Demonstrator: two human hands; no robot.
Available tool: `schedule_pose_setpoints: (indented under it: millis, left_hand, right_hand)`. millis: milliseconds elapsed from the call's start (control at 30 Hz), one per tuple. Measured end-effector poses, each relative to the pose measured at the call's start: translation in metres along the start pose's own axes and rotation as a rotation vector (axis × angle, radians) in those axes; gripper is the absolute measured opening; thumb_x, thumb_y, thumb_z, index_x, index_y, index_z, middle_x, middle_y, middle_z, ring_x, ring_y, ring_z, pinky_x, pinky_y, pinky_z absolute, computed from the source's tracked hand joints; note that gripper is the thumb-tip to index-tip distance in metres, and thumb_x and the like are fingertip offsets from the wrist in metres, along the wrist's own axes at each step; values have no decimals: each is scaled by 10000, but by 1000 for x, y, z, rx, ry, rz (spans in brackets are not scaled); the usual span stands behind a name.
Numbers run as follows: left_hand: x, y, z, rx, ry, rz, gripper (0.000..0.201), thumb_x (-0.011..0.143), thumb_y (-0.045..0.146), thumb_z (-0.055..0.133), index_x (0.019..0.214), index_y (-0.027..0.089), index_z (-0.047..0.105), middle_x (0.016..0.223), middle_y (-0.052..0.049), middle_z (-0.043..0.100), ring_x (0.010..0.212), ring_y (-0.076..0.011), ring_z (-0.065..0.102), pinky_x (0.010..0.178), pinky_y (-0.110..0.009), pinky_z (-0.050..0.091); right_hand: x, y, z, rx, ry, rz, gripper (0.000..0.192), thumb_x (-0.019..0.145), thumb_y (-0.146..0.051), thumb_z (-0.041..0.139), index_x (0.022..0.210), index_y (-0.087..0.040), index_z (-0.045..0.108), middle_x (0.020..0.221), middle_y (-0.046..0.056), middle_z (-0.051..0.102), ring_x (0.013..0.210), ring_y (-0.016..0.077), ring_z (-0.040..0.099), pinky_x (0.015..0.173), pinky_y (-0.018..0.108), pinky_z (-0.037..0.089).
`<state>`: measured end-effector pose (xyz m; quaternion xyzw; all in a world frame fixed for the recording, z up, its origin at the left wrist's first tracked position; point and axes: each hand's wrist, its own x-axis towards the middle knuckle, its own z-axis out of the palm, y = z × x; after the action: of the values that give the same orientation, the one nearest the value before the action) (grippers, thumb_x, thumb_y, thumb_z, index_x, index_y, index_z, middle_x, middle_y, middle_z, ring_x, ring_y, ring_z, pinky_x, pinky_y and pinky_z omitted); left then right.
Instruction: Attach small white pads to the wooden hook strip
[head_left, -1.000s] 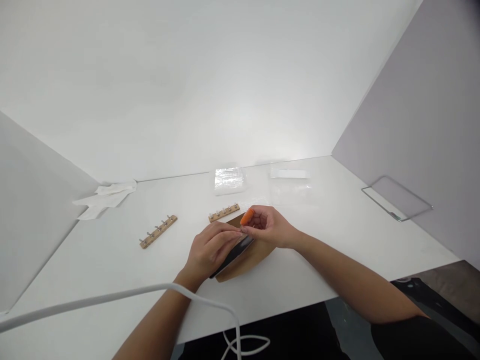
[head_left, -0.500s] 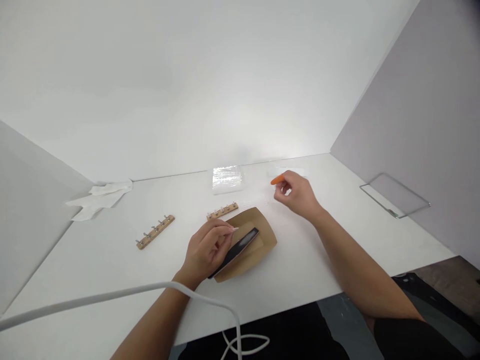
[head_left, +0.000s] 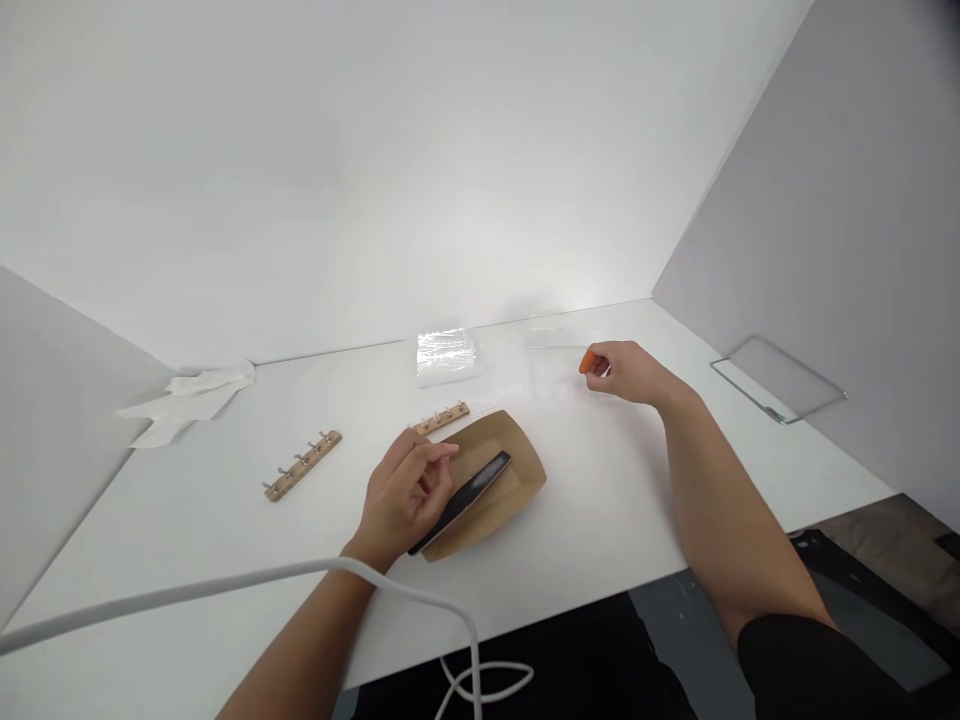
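My left hand [head_left: 407, 497] is closed in a pinch over the left side of a brown cardboard tray [head_left: 530, 470]. What lies between its fingertips is too small to make out. A long flat black bar [head_left: 484, 478] rests slantwise across the tray, its lower end beside this hand. My right hand [head_left: 628, 370] is closed on a small orange piece [head_left: 588, 360], mostly covered by the fingers. That hand hovers near clear plastic sheets [head_left: 551, 370] at the back. Behind the tray lies a wooden strip with metal hooks [head_left: 442, 419], partly hidden by my left hand.
A second hooked wooden strip [head_left: 302, 467] lies left. Clear-wrapped packets [head_left: 447, 355] sit near the back wall, crumpled white paper [head_left: 191, 400] at the back left. A wire frame [head_left: 780, 385] is at the right wall. A white cable [head_left: 300, 570] crosses the foreground.
My right hand has moved right with the orange piece, now more covered. A small white tip seen at my left fingertips is no longer distinguishable. The view has shifted slightly.
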<state>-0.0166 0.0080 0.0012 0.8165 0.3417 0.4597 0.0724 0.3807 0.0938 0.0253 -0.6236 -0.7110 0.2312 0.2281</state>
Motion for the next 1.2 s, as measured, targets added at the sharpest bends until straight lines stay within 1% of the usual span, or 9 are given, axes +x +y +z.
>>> schedule_pose_setpoints:
  millis: [200,367,467,567,633,767,933,1033,1200]
  left_hand:
    - [-3,-3,1,-10,-15,-18,250,910,49,639,1105,197,692,868,-17,616,610,-87,547,502,-196,478]
    - [-1,2,1,-69,13,-117,186,921,80,630,1043,196,709,845,-9,600,583,-77,551,478,-178,508]
    - [1,5,1,-118,43,-211,117,929,124,646,994,196,711,821,-11,598,603,-92,566,477,-183,521]
    - [1,8,0,-231,60,-375,15,940,210,687,940,195,686,827,-22,656,638,-112,616,465,-186,528]
    - [0,10,0,-318,39,-486,94,946,282,715,926,193,691,858,-38,723,643,-126,665,457,-197,543]
    - [-1,13,2,-404,35,-586,185,924,365,773,964,188,736,908,-66,801,679,-172,750,468,-231,584]
    - [2,19,4,-407,151,-603,214,856,342,858,962,185,758,851,-60,822,764,-217,801,500,-238,596]
    - [4,22,3,-461,162,-605,159,857,317,859,888,184,779,898,-75,836,841,-245,817,539,-260,620]
    - [6,21,2,-624,126,-633,139,869,304,847,894,175,800,985,-113,841,827,-253,812,537,-283,619]
  right_hand:
    - [2,2,3,-24,-78,-2,127,775,-230,659,877,-242,733,913,13,763,825,194,711,693,290,546]
    - [3,4,4,-85,-98,-45,135,793,-258,674,886,-242,770,966,32,779,866,217,716,711,304,541]
    - [2,1,3,-80,-31,-87,143,836,-299,665,909,-235,771,962,43,778,865,218,715,701,301,533]
    - [0,-7,4,-75,74,-140,161,887,-330,640,941,-236,759,894,32,759,804,199,694,659,292,504]
    - [-1,-17,8,-41,136,-205,175,924,-344,620,971,-237,750,832,19,735,738,180,666,638,288,481]
    - [-8,-50,33,136,173,-400,179,973,-332,599,1024,-230,738,736,0,688,648,149,607,595,278,441]
    - [-33,-99,76,269,-32,-649,145,1016,-327,604,1052,-237,712,798,-7,717,678,129,636,615,259,473]
    - [-48,-117,94,286,-99,-674,173,1022,-382,633,1091,-233,687,858,3,736,699,133,659,646,268,513]
    - [-55,-126,108,348,-75,-599,216,1011,-445,661,1031,-231,661,845,0,728,698,133,653,647,263,509]
